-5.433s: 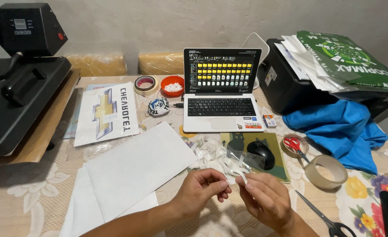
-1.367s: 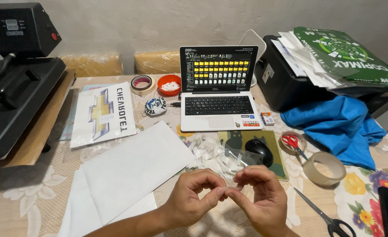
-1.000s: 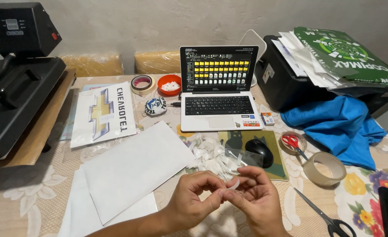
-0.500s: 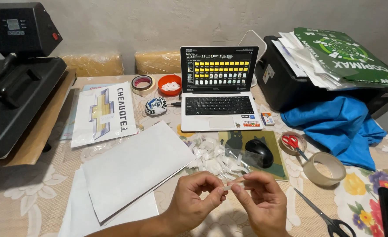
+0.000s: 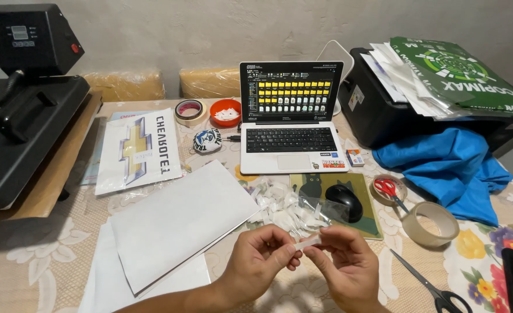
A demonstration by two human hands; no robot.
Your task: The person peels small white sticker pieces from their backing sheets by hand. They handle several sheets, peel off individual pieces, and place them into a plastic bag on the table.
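Low in the head view, my left hand [image 5: 262,261] and my right hand [image 5: 346,268] meet over the table. Both pinch a small white strip of paper or tape [image 5: 306,243] between thumb and fingers, one at each end. Just beyond the hands lies a heap of small white and clear scraps [image 5: 285,210]. A stack of white paper sheets [image 5: 175,223] lies to the left of my left hand.
An open laptop [image 5: 291,119] stands at the centre back, with a black mouse [image 5: 344,202] on a green pad. A tape roll [image 5: 429,224], scissors [image 5: 424,285], blue cloth [image 5: 450,168] and black printer [image 5: 384,113] are right. A heat press [image 5: 19,110] fills the left.
My hands have stayed low at the centre, working the small strip between the fingers. They drew slightly apart and the strip now shows between them. The camera shifted a little.
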